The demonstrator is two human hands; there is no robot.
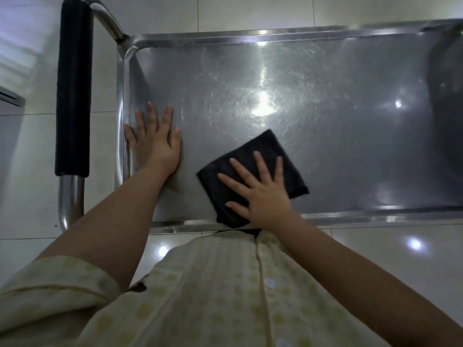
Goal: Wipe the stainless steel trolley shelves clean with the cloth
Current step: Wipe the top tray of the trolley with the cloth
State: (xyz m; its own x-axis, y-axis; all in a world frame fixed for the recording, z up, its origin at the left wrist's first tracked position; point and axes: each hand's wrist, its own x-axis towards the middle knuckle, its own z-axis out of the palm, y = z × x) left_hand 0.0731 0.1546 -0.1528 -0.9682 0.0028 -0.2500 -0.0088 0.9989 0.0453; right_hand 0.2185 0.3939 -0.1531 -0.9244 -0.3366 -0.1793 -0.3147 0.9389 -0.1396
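The stainless steel trolley's top shelf is filling most of the view, a flat rectangular tray with a low raised rim and rounded corners. Its brushed metal is showing fine circular scratches and swirl marks, and a bright light reflection is glaring near the middle. Glossy pale floor tiles with thin grout lines are surrounding the trolley and mirroring small spots of light. At the left end a curved chrome tube is carrying the push handle, which is wearing a matte black foam sleeve. A grey corner of some object is poking in at the far left; what it is cannot be told.

The cloth, dark, soft-looking and folded into a rough square, is lying on the shelf near the front rim, one corner overhanging that edge. The right hand is pressing flat on it with fingers spread wide. The left hand is resting palm-down on bare metal just inside the left rim, fingers straight and slightly apart, holding nothing.

The person is wearing a pale yellow patterned shirt with white buttons and rolled sleeves.
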